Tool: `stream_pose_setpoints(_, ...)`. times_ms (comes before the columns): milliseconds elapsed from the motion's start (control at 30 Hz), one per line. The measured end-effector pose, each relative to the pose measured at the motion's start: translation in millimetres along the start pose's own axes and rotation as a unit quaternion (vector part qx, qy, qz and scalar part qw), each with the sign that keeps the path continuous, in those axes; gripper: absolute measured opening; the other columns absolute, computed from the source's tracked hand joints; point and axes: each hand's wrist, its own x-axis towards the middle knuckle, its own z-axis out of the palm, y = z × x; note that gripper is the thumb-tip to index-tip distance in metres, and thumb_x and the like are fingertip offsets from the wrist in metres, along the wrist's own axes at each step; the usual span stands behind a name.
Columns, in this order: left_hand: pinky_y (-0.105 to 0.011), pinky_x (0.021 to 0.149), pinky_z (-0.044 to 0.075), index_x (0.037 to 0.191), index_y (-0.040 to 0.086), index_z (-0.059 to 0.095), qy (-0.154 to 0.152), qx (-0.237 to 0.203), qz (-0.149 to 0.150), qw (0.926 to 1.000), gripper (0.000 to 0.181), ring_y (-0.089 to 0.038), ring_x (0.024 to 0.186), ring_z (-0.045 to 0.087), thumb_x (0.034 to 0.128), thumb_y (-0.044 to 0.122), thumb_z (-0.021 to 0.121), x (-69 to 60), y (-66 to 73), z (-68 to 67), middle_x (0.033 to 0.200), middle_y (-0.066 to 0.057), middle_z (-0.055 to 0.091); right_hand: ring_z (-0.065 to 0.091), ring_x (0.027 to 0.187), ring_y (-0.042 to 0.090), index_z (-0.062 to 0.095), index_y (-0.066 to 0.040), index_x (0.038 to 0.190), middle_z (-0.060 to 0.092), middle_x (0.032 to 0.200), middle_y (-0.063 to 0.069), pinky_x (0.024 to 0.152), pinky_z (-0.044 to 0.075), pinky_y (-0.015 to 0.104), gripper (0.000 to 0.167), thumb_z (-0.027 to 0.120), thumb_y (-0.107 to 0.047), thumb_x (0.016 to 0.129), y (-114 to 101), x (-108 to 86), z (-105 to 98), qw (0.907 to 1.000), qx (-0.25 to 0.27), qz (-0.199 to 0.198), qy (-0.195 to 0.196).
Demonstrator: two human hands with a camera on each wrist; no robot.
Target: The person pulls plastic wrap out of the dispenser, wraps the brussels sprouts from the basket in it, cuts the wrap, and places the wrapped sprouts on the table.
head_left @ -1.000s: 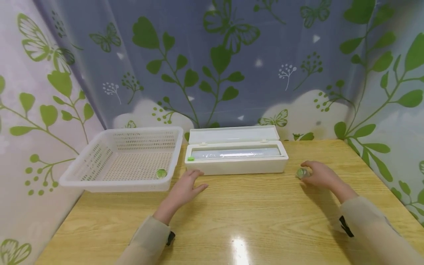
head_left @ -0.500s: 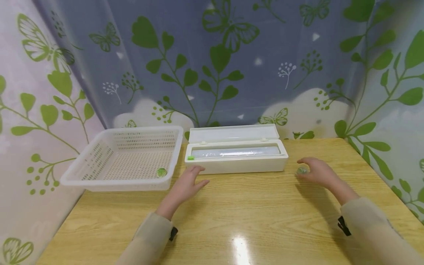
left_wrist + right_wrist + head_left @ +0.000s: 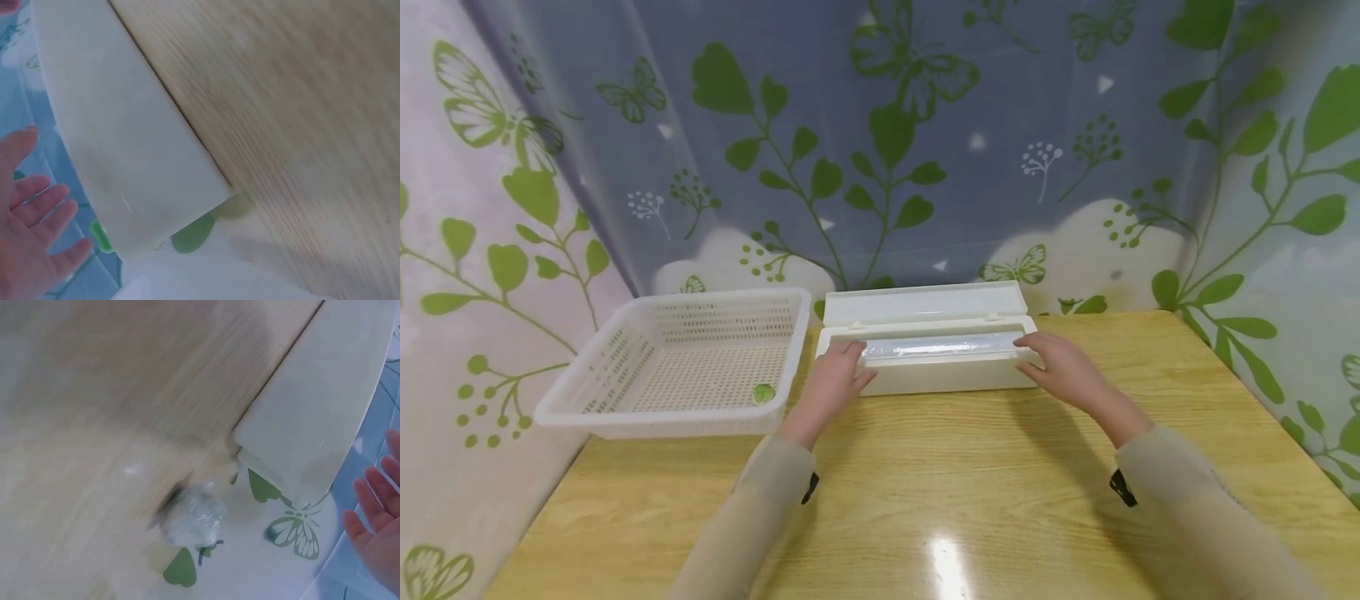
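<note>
A white box [image 3: 951, 380] with its lid [image 3: 925, 305] raised stands on the table and holds a roll of clear plastic film [image 3: 940, 345]. My left hand [image 3: 829, 385] is at the box's left end, fingers extended over the front rim. At the right end is my right hand [image 3: 1067, 372], its fingertips over the rim and its thumb near the front wall. Both hands appear to hold nothing; whether they touch the box is unclear. A film-wrapped lump [image 3: 195, 519] lies beyond the box's right end in the right wrist view. The right hand or arm hides it in the head view.
To the left of the box stands a white perforated basket [image 3: 662, 422] with a small round green vegetable [image 3: 763, 393] inside. A green slider [image 3: 100, 236] shows at the box's end. A leaf-patterned curtain [image 3: 955, 192] hangs behind the wooden table [image 3: 925, 475].
My right hand has let go of the wrapped lump and moved left to the box's right end. My left hand has shifted slightly right and up over the box's rim.
</note>
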Motion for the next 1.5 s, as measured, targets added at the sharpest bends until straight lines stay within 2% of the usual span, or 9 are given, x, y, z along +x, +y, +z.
stream_pose_setpoints(100,-0.038,0.078,0.046,0.113,-0.001,0.054,-0.002,0.044,0.007,0.999,0.044,-0.028,0.099,0.054,0.0826,0.031,0.062,4.8,-2.8,3.4,0.112,-0.014,0.056,0.049,0.103,0.037,0.053,0.006,0.114,0.054,0.111,0.023,0.085,0.039,0.048,0.032,0.057,-0.009,0.086,-4,13.6,3,0.9999,-0.01,-0.007,-0.005)
stream_pose_setpoints(267,-0.037,0.072,0.047,0.109,0.003,0.059,-0.007,0.08,0.03,0.9964,0.038,-0.025,0.093,0.057,0.0821,0.03,0.062,5.8,-5.8,9.4,0.104,-0.01,0.061,0.046,0.106,0.037,0.049,0.008,0.118,0.052,0.114,0.024,0.088,0.037,0.047,0.031,0.051,-0.002,0.088,-5,32.9,8,0.9992,-0.028,-0.005,-0.028)
stream_pose_setpoints(467,-0.04,0.071,0.047,0.106,0.005,0.061,0.013,0.08,0.044,0.9957,0.032,-0.024,0.089,0.058,0.0818,0.027,0.063,6.4,-4.9,12.3,0.099,-0.008,0.063,0.049,0.103,0.037,0.052,0.008,0.115,0.054,0.11,0.024,0.086,0.039,0.046,0.029,0.052,0.001,0.086,-1,47.7,11,0.998,-0.049,0.009,-0.038)
stream_pose_setpoints(700,-0.041,0.073,0.045,0.104,0.008,0.062,0.003,0.062,0.014,0.998,0.025,-0.022,0.091,0.057,0.0867,0.025,0.057,12.6,-2.3,14.5,0.099,-0.006,0.062,0.055,0.09,0.032,0.061,0.005,0.104,0.06,0.096,0.018,0.077,0.045,0.042,0.022,0.057,-0.002,0.084,6,53.1,17,0.996,-0.075,0.003,-0.047)
stream_pose_setpoints(933,-0.039,0.068,0.046,0.098,0.007,0.064,0.018,0.055,-0.002,0.9983,0.016,-0.023,0.083,0.058,0.084,0.014,0.06,22.5,-2.6,11.7,0.091,-0.007,0.063,0.055,0.079,0.028,0.064,0.002,0.088,0.058,0.082,0.012,0.07,0.046,0.039,0.008,0.059,-0.001,0.082,9,57.5,16,0.998,-0.063,0.0,0.0)
stream_pose_setpoints(1133,-0.034,0.057,0.047,0.094,0.005,0.065,0.043,0.071,-0.003,0.9966,0.015,-0.023,0.076,0.057,0.0809,0.0,0.058,37.6,-10.4,4.3,0.086,-0.008,0.06,0.057,0.081,0.029,0.06,0.003,0.091,0.06,0.085,0.014,0.07,0.046,0.04,0.009,0.054,-0.001,0.086,12,65.4,6,0.9997,0.001,0.015,0.022)
stream_pose_setpoints(1333,-0.035,0.055,0.046,0.081,0.004,0.065,0.079,0.074,0.005,0.9941,0.007,-0.024,0.074,0.056,0.0789,0.0,0.06,47.0,-18.9,0.5,0.087,-0.011,0.055,0.057,0.079,0.029,0.059,0.002,0.093,0.06,0.085,0.014,0.07,0.046,0.041,0.01,0.051,-0.001,0.087,19,68.5,-1,0.9986,-0.019,-0.003,0.048)
stream_pose_setpoints(1400,-0.035,0.056,0.047,0.081,0.005,0.065,0.069,0.086,0.008,0.9939,0.006,-0.024,0.073,0.057,0.0798,0.002,0.06,44.0,-19.8,0.8,0.086,-0.01,0.059,0.057,0.073,0.027,0.06,0.001,0.091,0.06,0.082,0.013,0.066,0.046,0.039,0.009,0.052,0.0,0.087,20,64.2,3,0.9976,-0.033,-0.016,0.058)
stream_pose_setpoints(1500,-0.034,0.054,0.047,0.087,0.007,0.065,0.03,0.108,0.005,0.9937,0.011,-0.022,0.069,0.06,0.0808,0.002,0.058,37.3,-21.9,4.7,0.082,-0.008,0.064,0.054,0.06,0.019,0.059,-0.001,0.089,0.06,0.078,0.01,0.058,0.045,0.034,0.006,0.054,0.001,0.085,22,55.5,12,0.9951,-0.058,-0.036,0.071)
